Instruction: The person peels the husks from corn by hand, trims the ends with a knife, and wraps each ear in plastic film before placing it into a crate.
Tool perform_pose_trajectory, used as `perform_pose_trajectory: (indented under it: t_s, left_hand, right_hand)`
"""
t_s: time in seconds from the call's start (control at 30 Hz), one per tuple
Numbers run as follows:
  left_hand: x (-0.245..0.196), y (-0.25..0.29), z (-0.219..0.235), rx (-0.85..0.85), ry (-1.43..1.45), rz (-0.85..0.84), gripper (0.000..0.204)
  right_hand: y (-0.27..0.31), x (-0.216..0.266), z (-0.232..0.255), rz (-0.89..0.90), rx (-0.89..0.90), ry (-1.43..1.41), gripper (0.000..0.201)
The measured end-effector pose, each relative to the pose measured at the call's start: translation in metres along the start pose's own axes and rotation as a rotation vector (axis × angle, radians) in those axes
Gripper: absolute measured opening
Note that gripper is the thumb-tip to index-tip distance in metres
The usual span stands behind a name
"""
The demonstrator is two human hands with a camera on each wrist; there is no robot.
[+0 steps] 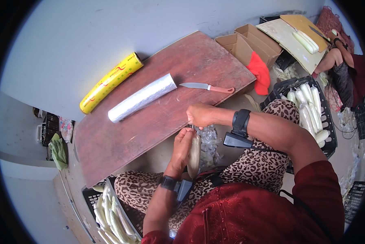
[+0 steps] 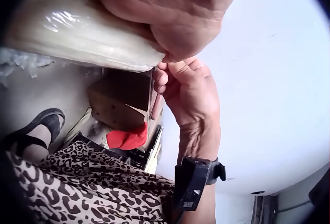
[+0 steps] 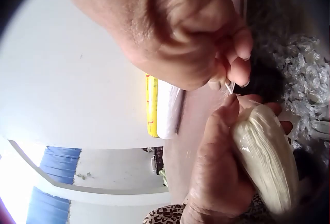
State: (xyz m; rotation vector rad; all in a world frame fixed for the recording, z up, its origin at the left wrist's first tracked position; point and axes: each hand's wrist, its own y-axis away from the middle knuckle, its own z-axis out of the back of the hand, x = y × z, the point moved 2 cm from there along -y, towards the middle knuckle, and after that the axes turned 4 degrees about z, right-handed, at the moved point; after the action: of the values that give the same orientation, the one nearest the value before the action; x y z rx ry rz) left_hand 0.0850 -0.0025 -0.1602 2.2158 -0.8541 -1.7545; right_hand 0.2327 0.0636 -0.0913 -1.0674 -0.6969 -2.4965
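A long, pale vegetable (image 1: 194, 156) wrapped in shiny clear film hangs over the lap, just past the table's near edge. My left hand (image 1: 182, 144) grips it near its upper end, as the right wrist view also shows, with the thumb along the gathered film. Right above, my right hand (image 1: 202, 115) pinches a thin white twisted strand (image 3: 228, 88) that comes out of that end. Both hands' fingertips are close together there. In the left wrist view the wrapped vegetable (image 2: 77, 33) lies beneath the left palm, its film smooth and glossy.
On the red table (image 1: 162, 118) lie a roll of clear film (image 1: 141, 97), a yellow roll (image 1: 111, 82) and a knife (image 1: 207, 87). Black crates of pale vegetables (image 1: 308, 107) stand at right and lower left. Crumpled plastic (image 1: 209, 142) lies below. Another person (image 1: 345, 73) sits at upper right.
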Motion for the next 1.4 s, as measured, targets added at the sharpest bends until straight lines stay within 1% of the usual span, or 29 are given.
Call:
perform_pose_trajectory:
  t_s: [0.03, 0.07, 0.13, 0.27, 0.33, 0.37, 0.47, 0.53, 0.63, 0.67, 0.73, 0.87, 0.93, 1.03, 1.07, 1.17, 1.2, 1.3, 1.33, 1.4]
  left_hand:
    - [0.003, -0.003, 0.000, -0.020, -0.009, 0.028, 0.015]
    - [0.006, -0.006, 0.001, -0.041, -0.019, 0.056, 0.016]
    - [0.006, -0.009, 0.003, -0.087, -0.044, 0.060, 0.017]
    - [0.004, -0.014, 0.005, -0.157, -0.052, 0.073, 0.019]
    - [0.007, -0.019, 0.005, -0.171, 0.004, 0.047, 0.020]
    - [0.010, -0.021, 0.005, -0.177, 0.033, 0.035, 0.020]
    - [0.020, -0.030, 0.003, -0.204, 0.099, -0.079, 0.020]
    - [0.017, -0.028, 0.002, -0.218, 0.061, -0.054, 0.020]
    - [0.016, -0.026, 0.000, -0.217, 0.060, -0.061, 0.026]
    - [0.016, -0.026, 0.000, -0.213, 0.069, -0.071, 0.030]
    - [0.017, -0.028, 0.000, -0.216, 0.057, -0.084, 0.030]
    - [0.016, -0.027, -0.002, -0.226, 0.069, -0.076, 0.030]
    - [0.015, -0.028, -0.002, -0.245, 0.050, -0.076, 0.023]
    - [0.014, -0.028, 0.001, -0.278, 0.005, -0.063, 0.021]
    - [0.014, -0.027, 0.002, -0.290, -0.013, -0.056, 0.021]
    - [0.016, -0.028, -0.003, -0.276, 0.095, -0.071, 0.029]
    - [0.014, -0.027, -0.004, -0.283, 0.098, -0.063, 0.026]
    - [0.010, -0.026, -0.003, -0.294, 0.100, -0.042, 0.020]
    - [0.011, -0.027, -0.003, -0.297, 0.102, -0.037, 0.019]
    - [0.014, -0.030, -0.001, -0.294, 0.108, -0.037, 0.018]
  right_hand:
    - [0.000, -0.001, 0.000, 0.007, 0.001, 0.015, 0.012]
    - [-0.002, -0.003, -0.002, 0.051, -0.034, 0.100, 0.012]
    - [-0.005, -0.005, -0.006, 0.140, -0.107, 0.268, 0.015]
    - [-0.006, 0.004, -0.003, 0.061, -0.141, 0.313, 0.015]
    - [-0.009, 0.004, -0.003, 0.034, -0.149, 0.347, 0.017]
    - [-0.010, 0.005, -0.004, 0.024, -0.143, 0.359, 0.017]
    - [-0.011, 0.010, -0.001, -0.001, -0.113, 0.402, 0.019]
    - [-0.011, 0.012, 0.002, -0.019, -0.082, 0.433, 0.021]
    - [-0.016, 0.009, 0.006, -0.011, -0.133, 0.402, 0.024]
    - [-0.017, 0.006, 0.006, 0.006, -0.151, 0.377, 0.021]
    - [-0.020, 0.002, 0.005, 0.040, -0.187, 0.329, 0.019]
    - [-0.020, 0.002, 0.009, -0.005, -0.160, 0.302, 0.020]
    - [-0.020, 0.004, 0.010, -0.040, -0.148, 0.293, 0.021]
    - [-0.029, -0.014, 0.018, 0.068, -0.311, 0.503, 0.023]
    - [-0.031, -0.024, 0.021, 0.097, -0.364, 0.492, 0.024]
    - [-0.022, -0.018, 0.039, -0.005, -0.399, 0.498, 0.024]
    - [-0.011, -0.018, 0.050, -0.054, -0.521, 0.432, 0.026]
    - [0.005, -0.029, 0.070, -0.137, -0.557, 0.439, 0.032]
    - [0.010, -0.032, 0.073, -0.186, -0.536, 0.564, 0.032]
    - [0.018, -0.053, 0.069, -0.241, -0.505, 0.565, 0.031]
